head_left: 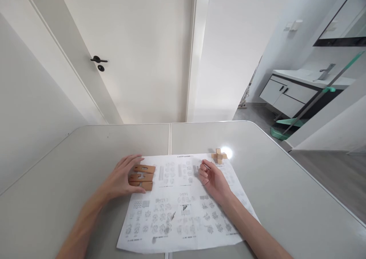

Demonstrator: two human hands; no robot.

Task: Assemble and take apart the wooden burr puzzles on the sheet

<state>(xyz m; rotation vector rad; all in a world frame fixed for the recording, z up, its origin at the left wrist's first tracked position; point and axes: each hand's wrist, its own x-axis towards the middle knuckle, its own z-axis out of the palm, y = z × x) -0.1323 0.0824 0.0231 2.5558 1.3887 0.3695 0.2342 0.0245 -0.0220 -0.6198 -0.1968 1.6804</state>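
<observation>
My left hand (123, 179) lies on the table with its fingers spread around three flat wooden puzzle pieces (142, 177) stacked side by side at the sheet's upper left corner; fingertips and thumb touch them. My right hand (213, 179) rests on the printed instruction sheet (183, 209), fingers loosely curled, with nothing visible in it. A small assembled wooden cross puzzle (219, 156) stands on the sheet's far right corner, just beyond my right hand and apart from it.
The grey table (286, 198) has a seam down its middle and a rounded far right corner. Behind it are a white door with a black handle (98, 60) and a wall. A washroom cabinet (288, 95) and a mop are at the right.
</observation>
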